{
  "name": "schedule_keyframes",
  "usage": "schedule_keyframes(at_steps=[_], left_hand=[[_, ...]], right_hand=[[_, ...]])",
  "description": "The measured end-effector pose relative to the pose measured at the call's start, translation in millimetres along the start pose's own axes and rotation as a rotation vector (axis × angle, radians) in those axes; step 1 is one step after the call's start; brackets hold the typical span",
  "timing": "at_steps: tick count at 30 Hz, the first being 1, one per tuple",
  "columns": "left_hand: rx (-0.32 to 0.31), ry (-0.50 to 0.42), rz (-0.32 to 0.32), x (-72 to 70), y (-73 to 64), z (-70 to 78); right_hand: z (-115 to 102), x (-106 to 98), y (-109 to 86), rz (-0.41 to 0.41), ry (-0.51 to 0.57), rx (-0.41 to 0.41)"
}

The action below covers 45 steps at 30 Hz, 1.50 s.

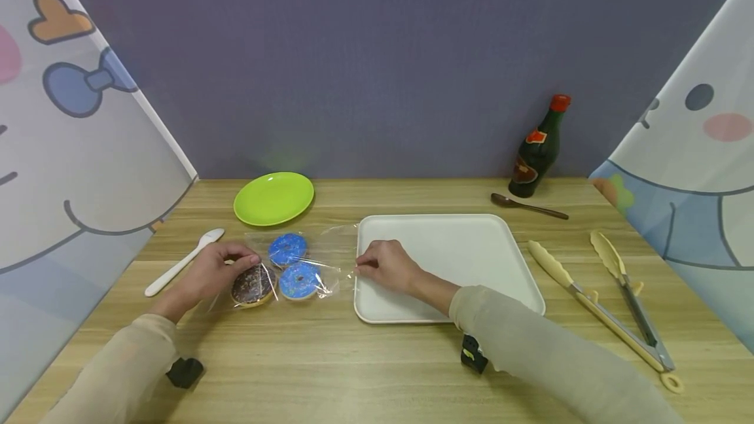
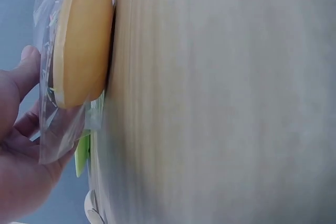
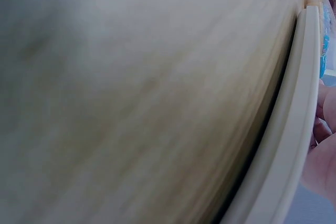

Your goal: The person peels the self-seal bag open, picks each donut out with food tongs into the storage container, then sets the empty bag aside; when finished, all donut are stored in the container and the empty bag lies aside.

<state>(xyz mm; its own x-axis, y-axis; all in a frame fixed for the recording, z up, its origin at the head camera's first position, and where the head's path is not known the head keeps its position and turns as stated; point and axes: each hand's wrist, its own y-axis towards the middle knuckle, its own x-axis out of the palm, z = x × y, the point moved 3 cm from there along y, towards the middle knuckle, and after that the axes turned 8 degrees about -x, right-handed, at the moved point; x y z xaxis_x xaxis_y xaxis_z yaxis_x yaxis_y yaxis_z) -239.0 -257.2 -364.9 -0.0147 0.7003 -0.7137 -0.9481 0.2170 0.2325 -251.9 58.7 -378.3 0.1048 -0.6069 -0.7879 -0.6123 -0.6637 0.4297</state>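
A clear plastic bag lies across the left-middle of the table. It holds a chocolate doughnut with sprinkles and two blue-iced doughnuts, one farther back and one nearer. My left hand holds the bag's left end, its thumb and fingers at the chocolate doughnut. In the left wrist view that doughnut's tan underside shows through the film. My right hand pinches the bag's right end, over the left edge of a white rectangular tray.
Behind the bag sits a green plate; a white spatula-like utensil lies left of my left hand. At right are yellow-tipped tongs, spread apart, a dark wooden spoon and a green bottle near the back wall.
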Motion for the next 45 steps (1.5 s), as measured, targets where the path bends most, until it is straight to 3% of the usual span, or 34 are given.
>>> schedule_keyframes(at_steps=[8,18,33,39,45], left_hand=[[-0.101,-0.106,-0.041,-2.6,0.4,-4.2],[-0.160,-0.237,-0.078,-2.8,0.1,-6.9],[-0.203,-0.258,-0.086,-2.0,-1.6,-10.7],[-0.201,-0.247,-0.079,-2.6,-2.1,-12.4],[-0.191,-0.240,-0.078,-2.6,-1.7,-14.1]], right_hand=[[-2,-2,-1.1,0.011,-0.002,-0.019],[-1,-2,-2.8,0.010,0.034,0.004],[-2,-7,-8.9,0.069,0.078,0.032],[-3,-20,-23.9,0.115,0.085,0.019],[-5,-41,-55.9,0.129,0.078,0.005]])
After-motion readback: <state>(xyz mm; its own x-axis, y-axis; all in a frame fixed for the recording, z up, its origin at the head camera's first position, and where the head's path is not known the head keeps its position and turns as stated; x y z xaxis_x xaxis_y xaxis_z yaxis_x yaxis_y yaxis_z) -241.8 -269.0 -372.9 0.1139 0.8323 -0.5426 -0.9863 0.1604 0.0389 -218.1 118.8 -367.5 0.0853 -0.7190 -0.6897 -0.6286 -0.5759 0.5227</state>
